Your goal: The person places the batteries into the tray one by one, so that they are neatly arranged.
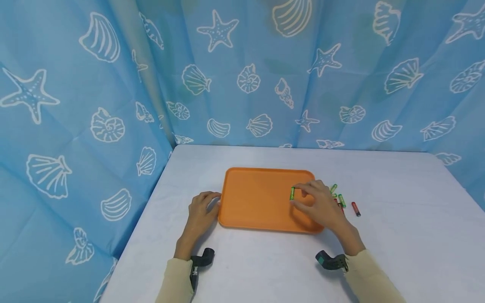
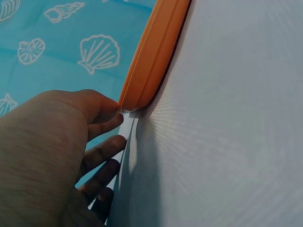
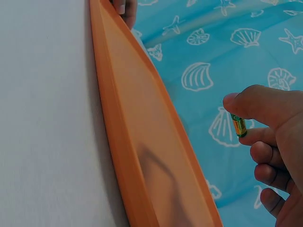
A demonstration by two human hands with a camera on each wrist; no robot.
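Observation:
Above the right part of the orange tray, my right hand pinches a small green battery between thumb and index finger. In the right wrist view the battery is held by its two ends, clear of the tray, and the other fingers curl loosely. My left hand rests at the tray's left edge. There the thumb and index fingertip touch the outside of the rim, while the remaining fingers are relaxed below it.
Just right of the tray lie several loose batteries, among them a green battery and a red and black battery; my right hand partly hides the group. A white cloth covers the table. Blue shell-patterned curtains hang behind and at left.

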